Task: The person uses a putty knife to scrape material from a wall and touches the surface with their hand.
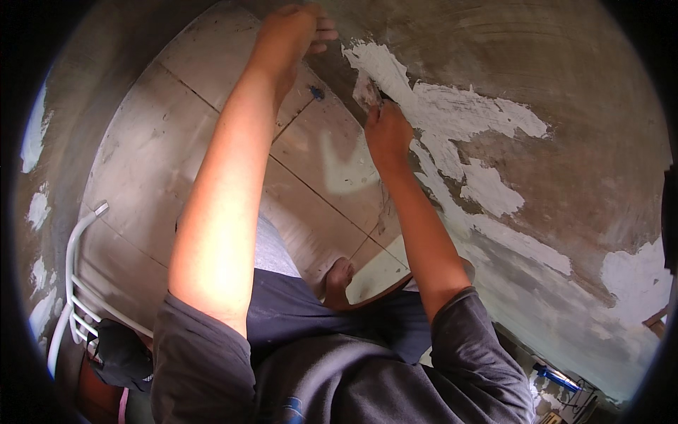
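Note:
My right hand [389, 130] grips a putty knife [366, 93] smeared with whitish filler. Its blade lies at the edge of a white filler patch [386, 66] on the grey-brown plastered wall [529, 47], low down near the floor. More white filler spreads over the wall to the right of this hand. My left hand [304, 26] is raised at the top of the view, beside the wall's lower part. Its fingers are loosely extended towards the wall, and I see nothing held in them, though the palm side is partly hidden.
Large floor tiles [312, 196] with dark joints lie below, and a bare foot [339, 273] rests there. At left stands a white tubular metal frame [71, 254] with a black cap [119, 352] on it. A blue object [556, 376] and wires lie at lower right.

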Action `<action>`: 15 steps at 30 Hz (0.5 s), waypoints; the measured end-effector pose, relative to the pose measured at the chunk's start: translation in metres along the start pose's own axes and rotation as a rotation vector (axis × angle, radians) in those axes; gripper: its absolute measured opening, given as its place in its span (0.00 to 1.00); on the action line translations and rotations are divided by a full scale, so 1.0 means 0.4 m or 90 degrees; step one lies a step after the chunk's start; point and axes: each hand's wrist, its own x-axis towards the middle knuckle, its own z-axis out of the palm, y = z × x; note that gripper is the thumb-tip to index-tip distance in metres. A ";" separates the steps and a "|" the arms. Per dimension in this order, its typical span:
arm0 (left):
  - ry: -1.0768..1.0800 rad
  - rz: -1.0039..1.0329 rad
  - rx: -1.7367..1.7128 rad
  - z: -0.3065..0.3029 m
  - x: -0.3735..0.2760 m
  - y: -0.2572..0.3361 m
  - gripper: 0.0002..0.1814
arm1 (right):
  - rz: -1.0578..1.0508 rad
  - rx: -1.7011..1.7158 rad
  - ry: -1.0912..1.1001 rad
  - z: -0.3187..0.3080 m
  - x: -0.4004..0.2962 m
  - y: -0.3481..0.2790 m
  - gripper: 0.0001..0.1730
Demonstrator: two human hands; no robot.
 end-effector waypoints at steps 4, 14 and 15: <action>-0.002 -0.015 -0.006 0.018 -0.007 0.001 0.18 | 0.006 -0.023 0.017 0.000 0.002 -0.012 0.15; 0.004 0.020 -0.133 0.027 0.036 -0.059 0.15 | -0.236 -0.160 -0.005 -0.253 0.062 -0.050 0.10; 0.004 0.020 -0.180 0.025 0.047 -0.072 0.13 | -0.269 -0.170 -0.014 -0.262 0.084 -0.060 0.09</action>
